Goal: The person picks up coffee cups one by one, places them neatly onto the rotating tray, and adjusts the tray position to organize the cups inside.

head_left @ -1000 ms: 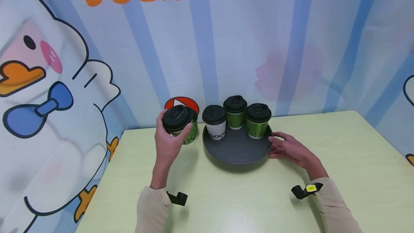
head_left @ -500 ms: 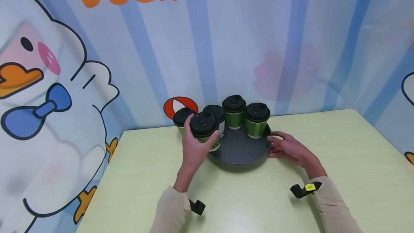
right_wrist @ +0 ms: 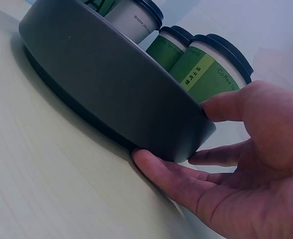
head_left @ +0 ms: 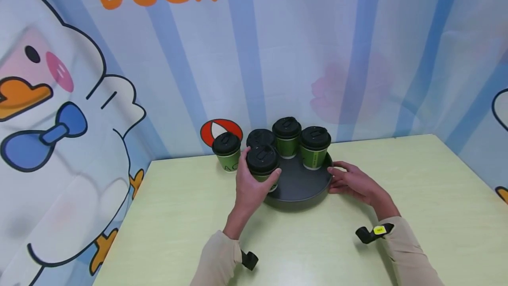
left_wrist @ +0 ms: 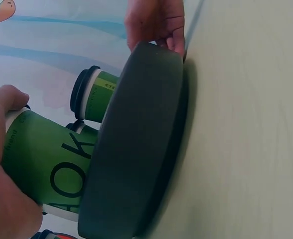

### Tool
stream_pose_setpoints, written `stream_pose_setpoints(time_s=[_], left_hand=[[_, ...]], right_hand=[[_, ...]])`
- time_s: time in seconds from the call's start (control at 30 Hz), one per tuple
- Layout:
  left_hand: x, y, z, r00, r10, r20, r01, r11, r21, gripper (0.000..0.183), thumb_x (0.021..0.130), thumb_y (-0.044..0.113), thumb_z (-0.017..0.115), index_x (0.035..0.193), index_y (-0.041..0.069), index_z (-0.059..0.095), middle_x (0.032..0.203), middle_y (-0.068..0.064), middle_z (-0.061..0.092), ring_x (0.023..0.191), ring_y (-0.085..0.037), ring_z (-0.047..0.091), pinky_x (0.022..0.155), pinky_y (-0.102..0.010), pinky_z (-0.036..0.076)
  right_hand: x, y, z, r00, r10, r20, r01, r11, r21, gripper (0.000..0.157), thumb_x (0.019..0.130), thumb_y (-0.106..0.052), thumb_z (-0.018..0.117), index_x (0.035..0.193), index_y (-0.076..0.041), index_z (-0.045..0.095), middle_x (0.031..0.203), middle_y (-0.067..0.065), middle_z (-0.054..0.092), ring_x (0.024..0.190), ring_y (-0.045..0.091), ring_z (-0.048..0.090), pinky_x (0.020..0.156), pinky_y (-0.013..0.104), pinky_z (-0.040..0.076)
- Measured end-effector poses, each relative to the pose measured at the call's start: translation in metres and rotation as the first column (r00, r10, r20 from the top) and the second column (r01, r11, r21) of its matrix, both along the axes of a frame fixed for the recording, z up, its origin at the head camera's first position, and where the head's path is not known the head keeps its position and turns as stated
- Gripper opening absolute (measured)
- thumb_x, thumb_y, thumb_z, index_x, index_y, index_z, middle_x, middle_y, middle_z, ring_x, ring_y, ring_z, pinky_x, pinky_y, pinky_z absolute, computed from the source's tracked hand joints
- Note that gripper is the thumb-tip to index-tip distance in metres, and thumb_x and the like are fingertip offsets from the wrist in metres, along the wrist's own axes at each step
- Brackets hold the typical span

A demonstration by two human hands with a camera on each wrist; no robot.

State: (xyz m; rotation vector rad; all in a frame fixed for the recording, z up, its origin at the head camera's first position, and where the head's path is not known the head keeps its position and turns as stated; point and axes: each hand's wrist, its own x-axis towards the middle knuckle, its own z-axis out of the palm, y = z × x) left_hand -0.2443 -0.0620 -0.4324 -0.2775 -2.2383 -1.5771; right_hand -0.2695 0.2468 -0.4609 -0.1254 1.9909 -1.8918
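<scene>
My left hand [head_left: 251,191] grips a green paper coffee cup [head_left: 263,162] with a black lid, upright at the left front of a round dark grey tray [head_left: 297,189]. In the left wrist view the lower end of this cup [left_wrist: 47,159] is hidden behind the tray wall [left_wrist: 131,144]. On the tray stand a white cup [head_left: 259,137], mostly hidden by the held one, and two green cups [head_left: 287,138] [head_left: 315,149], all black-lidded. My right hand [head_left: 357,184] holds the tray's right side, thumb at the rim and fingers low against the wall in the right wrist view [right_wrist: 256,159].
Another green lidded cup [head_left: 228,156] stands on the pale yellow table [head_left: 178,215], left of the tray. A printed cloth backdrop [head_left: 285,47] rises right behind the table's back edge.
My left hand has carried the green cup rightward from beside the tray to its left front, lowering it and uncovering the cup left on the table. The right hand stays at the tray.
</scene>
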Motion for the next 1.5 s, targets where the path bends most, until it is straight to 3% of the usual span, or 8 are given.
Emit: stream_pose_setpoints(time_s=[0.43, 0.7, 0.8, 0.97, 1.1, 1.23, 1.33, 1.5], left_hand=[[-0.001, 0.008, -0.017, 0.999, 0.036, 0.038, -0.034, 0.998, -0.062, 0.095, 0.085, 0.038, 0.082, 0.156, 0.002, 0.032, 0.153, -0.016, 0.044, 0.139, -0.033, 0.044, 0.116, -0.054, 0.038], [-0.002, 0.008, -0.016, 0.999, 0.04, 0.03, -0.038, 0.997, -0.074, 0.097, 0.084, 0.043, 0.082, 0.157, 0.002, 0.031, 0.153, -0.015, 0.043, 0.137, -0.031, 0.044, 0.114, -0.054, 0.04], [-0.001, 0.005, -0.013, 0.999, 0.049, 0.021, -0.048, 0.998, -0.047, 0.092, 0.089, 0.048, 0.075, 0.156, 0.002, 0.033, 0.149, -0.015, 0.044, 0.133, -0.03, 0.046, 0.113, -0.052, 0.042], [-0.009, -0.01, -0.01, 0.991, 0.122, 0.058, -0.126, 0.989, 0.083, 0.059, 0.106, 0.04, 0.051, 0.146, -0.003, 0.048, 0.139, -0.019, 0.054, 0.128, -0.034, 0.051, 0.113, -0.051, 0.042], [-0.024, -0.029, -0.013, 0.944, 0.148, 0.295, -0.206, 0.963, 0.174, 0.048, 0.109, 0.034, 0.044, 0.133, -0.004, 0.06, 0.123, -0.019, 0.063, 0.112, -0.03, 0.059, 0.102, -0.046, 0.048], [-0.035, -0.046, -0.026, 0.864, -0.062, 0.499, -0.13, 0.931, 0.341, 0.04, 0.107, 0.023, 0.045, 0.123, -0.01, 0.06, 0.104, -0.015, 0.065, 0.089, -0.019, 0.063, 0.09, -0.036, 0.056], [-0.038, -0.052, -0.036, 0.828, -0.206, 0.522, -0.042, 0.905, 0.423, 0.036, 0.107, 0.016, 0.046, 0.122, -0.014, 0.059, 0.1, -0.012, 0.066, 0.083, -0.012, 0.065, 0.086, -0.03, 0.059], [-0.039, -0.054, -0.042, 0.83, -0.249, 0.499, 0.017, 0.905, 0.424, 0.035, 0.108, 0.014, 0.048, 0.121, -0.016, 0.06, 0.097, -0.01, 0.064, 0.081, -0.009, 0.064, 0.082, -0.026, 0.059]], right_hand=[[0.0, -0.001, 0.0, 1.0, 0.002, 0.005, -0.002, 1.0, 0.0, 0.077, 0.11, -0.026, 0.052, 0.162, 0.006, 0.007, 0.119, 0.025, 0.059, 0.099, 0.022, 0.067, 0.092, 0.039, 0.059], [0.0, 0.001, -0.001, 1.0, 0.005, 0.002, -0.005, 1.0, -0.003, 0.078, 0.11, -0.027, 0.052, 0.162, 0.006, 0.005, 0.12, 0.025, 0.058, 0.099, 0.022, 0.067, 0.092, 0.038, 0.059], [-0.001, 0.001, -0.002, 1.0, -0.004, 0.009, 0.004, 1.0, -0.005, 0.077, 0.11, -0.027, 0.052, 0.163, 0.005, 0.006, 0.12, 0.025, 0.057, 0.098, 0.021, 0.067, 0.092, 0.038, 0.059], [-0.001, 0.002, -0.003, 1.0, -0.014, 0.012, 0.014, 1.0, 0.012, 0.078, 0.111, -0.033, 0.05, 0.162, 0.006, 0.006, 0.122, 0.027, 0.057, 0.098, 0.021, 0.068, 0.091, 0.037, 0.06], [-0.002, -0.001, -0.002, 1.0, -0.018, 0.007, 0.018, 1.0, 0.026, 0.077, 0.113, -0.039, 0.041, 0.159, 0.013, 0.009, 0.122, 0.028, 0.058, 0.097, 0.021, 0.068, 0.09, 0.037, 0.06], [-0.002, -0.003, -0.002, 0.999, -0.039, 0.017, 0.039, 0.999, 0.028, 0.072, 0.113, -0.039, 0.039, 0.152, 0.02, 0.022, 0.114, 0.023, 0.061, 0.093, 0.019, 0.069, 0.089, 0.035, 0.06], [-0.001, -0.002, -0.002, 0.999, -0.044, 0.019, 0.043, 0.999, 0.025, 0.07, 0.113, -0.038, 0.041, 0.145, 0.023, 0.031, 0.11, 0.019, 0.064, 0.091, 0.018, 0.071, 0.088, 0.035, 0.061], [-0.001, 0.0, -0.002, 1.0, -0.015, 0.021, 0.015, 1.0, 0.003, 0.064, 0.113, -0.037, 0.044, 0.135, 0.023, 0.042, 0.106, 0.016, 0.066, 0.091, 0.018, 0.072, 0.089, 0.034, 0.06]])
